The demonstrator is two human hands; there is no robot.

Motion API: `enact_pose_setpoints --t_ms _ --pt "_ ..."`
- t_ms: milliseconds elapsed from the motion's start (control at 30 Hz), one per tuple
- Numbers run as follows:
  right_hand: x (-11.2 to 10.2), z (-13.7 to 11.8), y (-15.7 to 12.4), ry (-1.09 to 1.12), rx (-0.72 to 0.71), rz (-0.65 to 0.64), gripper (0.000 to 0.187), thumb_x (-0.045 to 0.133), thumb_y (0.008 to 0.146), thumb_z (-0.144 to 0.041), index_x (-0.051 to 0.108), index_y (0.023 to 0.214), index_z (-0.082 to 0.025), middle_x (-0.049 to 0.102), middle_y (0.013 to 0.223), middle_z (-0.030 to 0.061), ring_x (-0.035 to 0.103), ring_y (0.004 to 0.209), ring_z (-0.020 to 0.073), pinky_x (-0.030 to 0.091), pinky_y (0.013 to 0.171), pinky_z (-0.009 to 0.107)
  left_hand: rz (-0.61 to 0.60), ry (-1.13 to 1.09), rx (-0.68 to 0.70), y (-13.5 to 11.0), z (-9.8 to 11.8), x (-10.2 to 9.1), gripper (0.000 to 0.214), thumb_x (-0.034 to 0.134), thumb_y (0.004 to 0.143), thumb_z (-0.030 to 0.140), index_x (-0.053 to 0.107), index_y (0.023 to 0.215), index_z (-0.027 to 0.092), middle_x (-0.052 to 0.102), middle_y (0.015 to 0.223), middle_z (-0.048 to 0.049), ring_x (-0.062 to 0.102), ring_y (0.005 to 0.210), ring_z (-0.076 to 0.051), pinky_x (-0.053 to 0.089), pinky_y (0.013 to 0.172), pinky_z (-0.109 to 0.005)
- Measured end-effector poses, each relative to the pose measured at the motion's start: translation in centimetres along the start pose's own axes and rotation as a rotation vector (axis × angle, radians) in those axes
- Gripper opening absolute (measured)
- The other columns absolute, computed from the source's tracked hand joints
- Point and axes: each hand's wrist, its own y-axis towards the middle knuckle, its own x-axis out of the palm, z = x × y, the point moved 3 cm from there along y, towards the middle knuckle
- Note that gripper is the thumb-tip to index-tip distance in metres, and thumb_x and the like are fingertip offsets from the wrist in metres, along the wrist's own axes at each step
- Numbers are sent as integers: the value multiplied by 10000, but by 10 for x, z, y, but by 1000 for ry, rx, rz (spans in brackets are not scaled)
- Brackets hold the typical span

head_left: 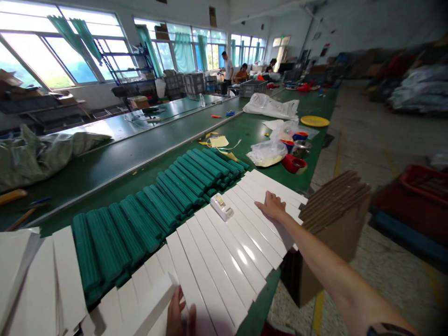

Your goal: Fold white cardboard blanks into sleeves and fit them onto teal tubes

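Long glossy white card strips (pixel 224 252) lie side by side across the green bench, overlapping rows of teal ribbed foam bars (pixel 140 219). My right hand (pixel 271 206) rests flat on the strips with its fingers spread, close to a white tape dispenser (pixel 221 206). At the bottom edge, my left hand (pixel 178 312) grips a folded white card strip (pixel 150 305) from below. Its fingers are partly hidden by the card. Beyond my right arm, a stack of brown corrugated cardboard sheets (pixel 332 205) stands at the bench edge.
The green-topped bench (pixel 224 130) runs into the distance and holds plastic bags, a yellow disc, and red and blue items. A parallel bench lies to the left. Co-workers stand far back near grey crates. A concrete floor lies right, with a red crate (pixel 425 182).
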Motion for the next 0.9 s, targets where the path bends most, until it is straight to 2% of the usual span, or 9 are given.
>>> enact_pose_setpoints --t_ms 100,200,300,367,433,533,633,800,900 --pt "2 -5 0 -5 21 5 856 405 831 -736 286 1417 -123 411 1376 246 413 1237 408 330 941 560 -23 27 -48 18 20 4 700 385 889 557 333 1457 153 500 1384 -164 549 1221 -341 485 1013 -492" --pt "3 -5 0 -17 3 9 851 406 830 -741 300 1405 -122 424 1354 244 425 1220 400 338 931 549 -22 38 -14 28 31 11 815 522 814 562 255 1497 206 403 1483 -155 425 1339 -395 396 1091 -545" --pt "0 -3 5 -30 -15 11 835 424 830 -729 317 1385 -114 430 1344 241 441 1198 407 349 917 557 -7 60 12 24 33 24 898 626 754 528 211 1507 271 388 1497 -133 359 1380 -420 359 1115 -561" --pt "-4 0 15 -37 -33 9 809 428 833 -720 334 1369 -121 430 1348 232 445 1194 406 352 917 559 10 75 11 14 34 36 887 607 776 513 172 1515 285 375 1496 -130 341 1394 -408 357 1120 -548" --pt "-9 3 29 -40 -54 5 792 425 830 -726 355 1351 -133 430 1355 224 446 1195 401 352 924 555 21 90 -18 2 37 52 850 540 824 520 143 1523 243 332 1505 -158 305 1411 -406 339 1126 -556" --pt "-18 11 51 -45 -77 -1 796 441 818 -729 354 1357 -150 425 1373 218 439 1209 396 345 943 550 12 121 -43 -11 44 78 852 458 865 546 123 1521 118 268 1507 -238 240 1424 -433 310 1122 -595" --pt "-23 21 67 -47 -75 1 789 478 811 -705 343 1373 -168 424 1390 210 428 1232 394 333 964 556 -1 135 -26 -16 49 99 892 479 855 553 118 1513 70 254 1505 -271 232 1421 -437 331 1109 -596" --pt "-25 38 81 -35 -35 11 818 519 779 -712 358 1377 -177 424 1403 206 428 1248 392 320 985 572 -26 151 -27 -12 47 117 936 549 816 528 116 1508 71 287 1487 -260 250 1413 -429 328 1117 -582" --pt "-27 49 90 -20 17 -4 933 559 694 -776 432 1326 -102 477 1334 245 460 1221 408 345 974 570 -48 168 17 -8 55 121 920 520 836 512 85 1510 62 258 1487 -277 236 1407 -452 300 1112 -618"
